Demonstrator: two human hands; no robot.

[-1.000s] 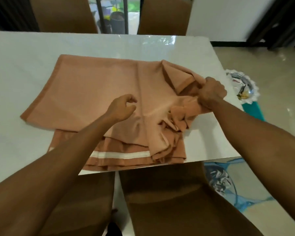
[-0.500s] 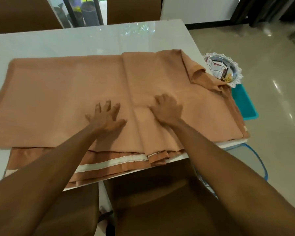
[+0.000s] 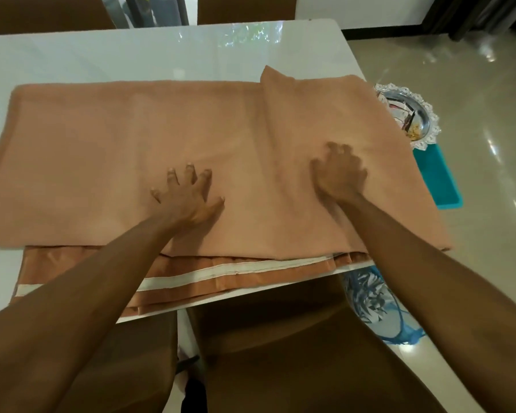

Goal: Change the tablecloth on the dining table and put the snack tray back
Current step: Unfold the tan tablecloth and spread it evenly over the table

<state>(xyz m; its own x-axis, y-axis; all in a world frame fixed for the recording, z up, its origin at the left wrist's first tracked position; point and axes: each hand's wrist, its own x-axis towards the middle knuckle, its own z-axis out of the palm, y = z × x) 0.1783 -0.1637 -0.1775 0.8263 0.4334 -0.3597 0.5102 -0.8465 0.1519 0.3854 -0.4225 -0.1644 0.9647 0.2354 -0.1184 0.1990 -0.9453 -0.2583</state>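
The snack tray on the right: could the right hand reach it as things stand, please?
Probably yes: the right hand rests empty on the tablecloth, with open space toward the snack tray.

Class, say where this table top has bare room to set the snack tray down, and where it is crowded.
Free: the wide far strip of table between the tablecloth and the far chairs; a small near-left corner beside the striped hem. Crowded: middle and right, under the tablecloth, left hand and right hand on it.
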